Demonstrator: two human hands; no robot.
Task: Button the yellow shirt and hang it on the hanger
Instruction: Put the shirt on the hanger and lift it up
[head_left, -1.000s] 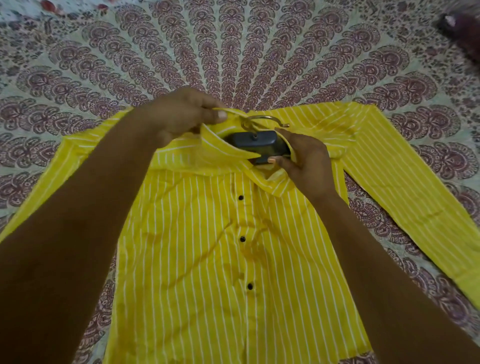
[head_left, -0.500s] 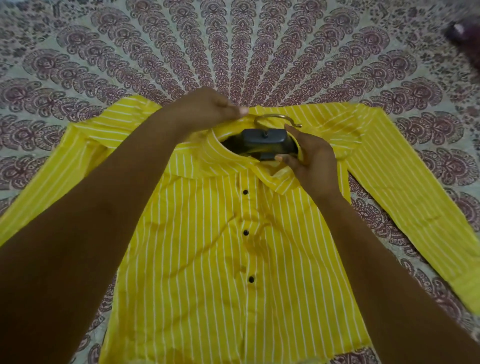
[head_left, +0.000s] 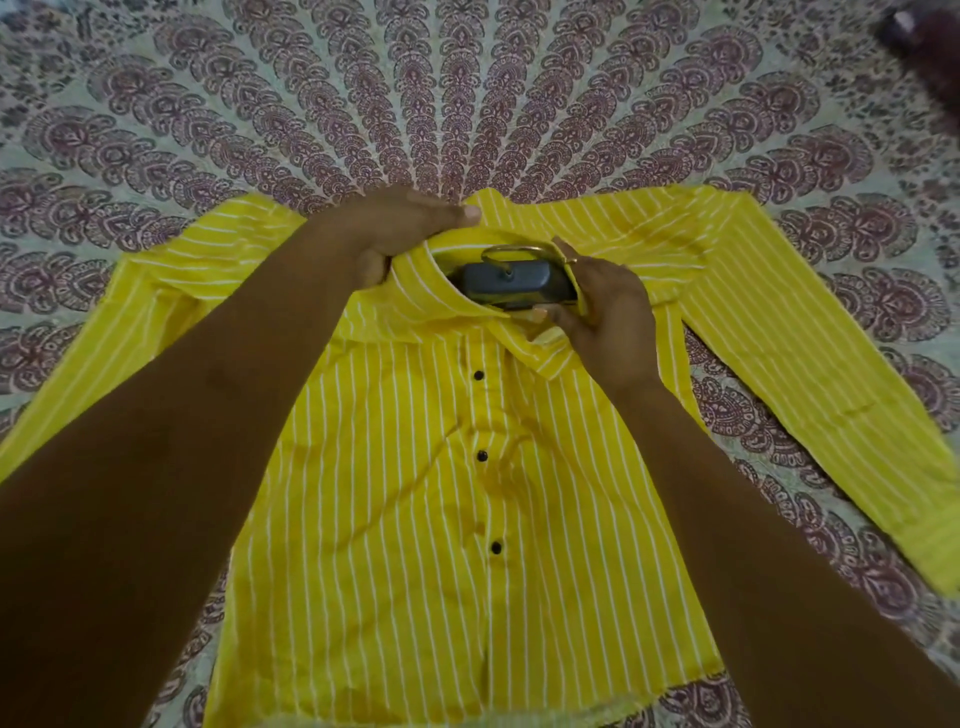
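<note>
A patterned bedspread (head_left: 467, 93) is lying under everything, and the yellow shirt (head_left: 415, 519) is resting front-up on it, its body stretching from the two hands toward the camera and its sleeves spreading out to either side of them. Three dark buttons (head_left: 482, 456) are showing fastened down the placket just below the right hand, so the buttoning is judged largely done; whether a top button at the collar is closed cannot be told, since the collar is standing open. The hanger (head_left: 511, 283) is sitting inside the neck opening between the two hands, its dark central block showing there and its metal hook (head_left: 511, 252) curving out just above the block; its arms are hidden under the cloth, so it cannot be told whether they are seated in the shoulders. The left hand (head_left: 395, 234) is pinching the left side of the collar (head_left: 415, 291), thumb laid flat along the collar's upper edge and fingers curled beneath the fabric. The right hand (head_left: 602, 306) is gripping the right collar edge, touching the end of the hanger block, fingers closed on the cloth. What appears to be left, as a judgement: settling the collar around the hook, checking the shoulders, and lifting the shirt by the hook.
</note>
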